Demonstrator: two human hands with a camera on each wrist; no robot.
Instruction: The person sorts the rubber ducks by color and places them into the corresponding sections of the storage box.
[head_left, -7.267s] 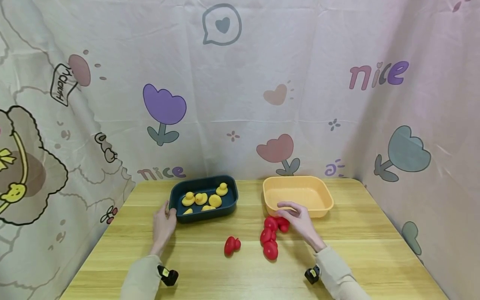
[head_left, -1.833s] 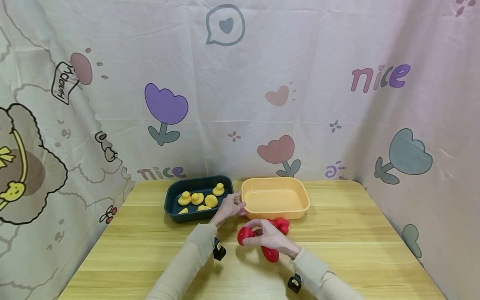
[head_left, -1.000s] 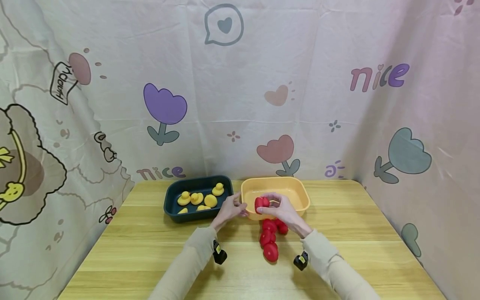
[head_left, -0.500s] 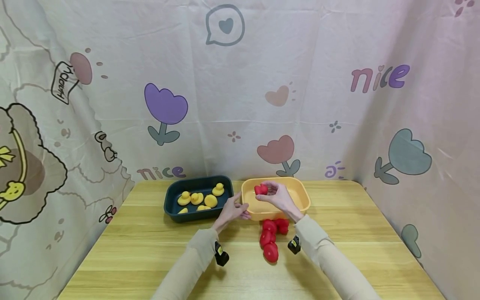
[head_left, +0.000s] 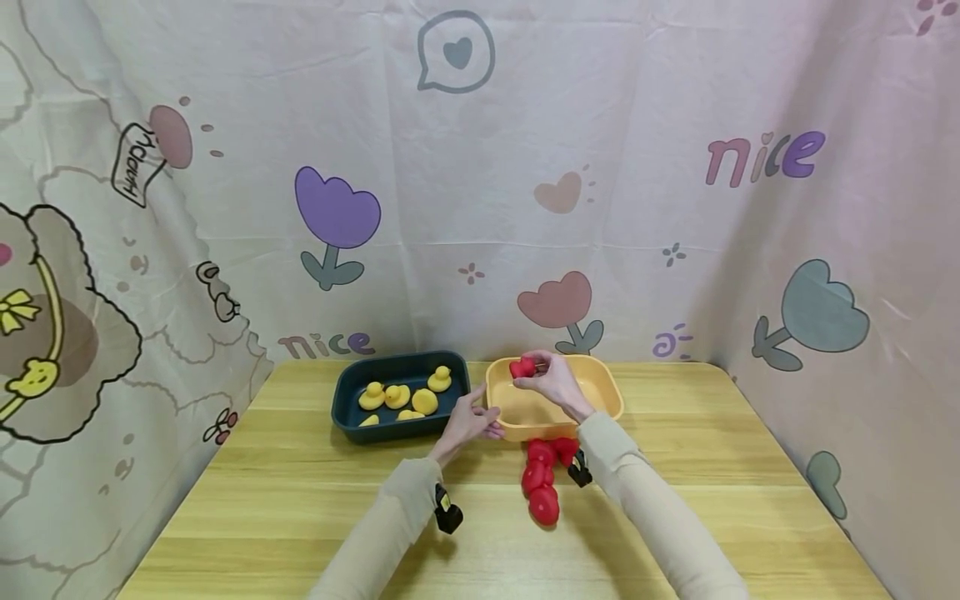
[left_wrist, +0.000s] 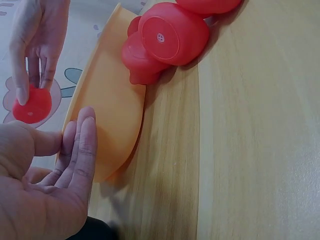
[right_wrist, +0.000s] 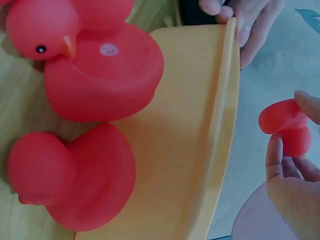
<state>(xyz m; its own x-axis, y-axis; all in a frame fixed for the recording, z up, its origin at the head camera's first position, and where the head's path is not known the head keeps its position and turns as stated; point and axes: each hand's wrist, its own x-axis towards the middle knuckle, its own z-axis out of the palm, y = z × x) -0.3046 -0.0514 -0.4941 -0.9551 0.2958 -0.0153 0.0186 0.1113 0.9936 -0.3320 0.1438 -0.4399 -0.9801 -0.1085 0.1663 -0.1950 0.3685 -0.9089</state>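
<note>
While the left hand (head_left: pixel 465 421) pinches the corner of the shallow orange-yellow plastic bin (head_left: pixel 536 432) between thumb and fingers, the right hand (head_left: pixel 558 385) grasps the small glossy red rubber-like duck (head_left: pixel 522 368) with its fingertips, above the far-left part of that bin. Smooth and plain red, the held duck shows two rounded lobes, a larger one and a smaller one, in the right wrist view; a rounded red face with a small pale mark shows in the left wrist view. Its eyes and beak cannot be made out. Similar red ducks (head_left: pixel 540 482) lie in a crooked cluster on the light wood-grain table (head_left: pixel 300 508), near the bin's front wall; one displays a black eye and an orange beak, another a flat underside with a pale round mark. Just left stands the dark blue rectangular bin (head_left: pixel 397 431) with yellow ducks (head_left: pixel 397 396) inside, some upright, others tipped over.
</note>
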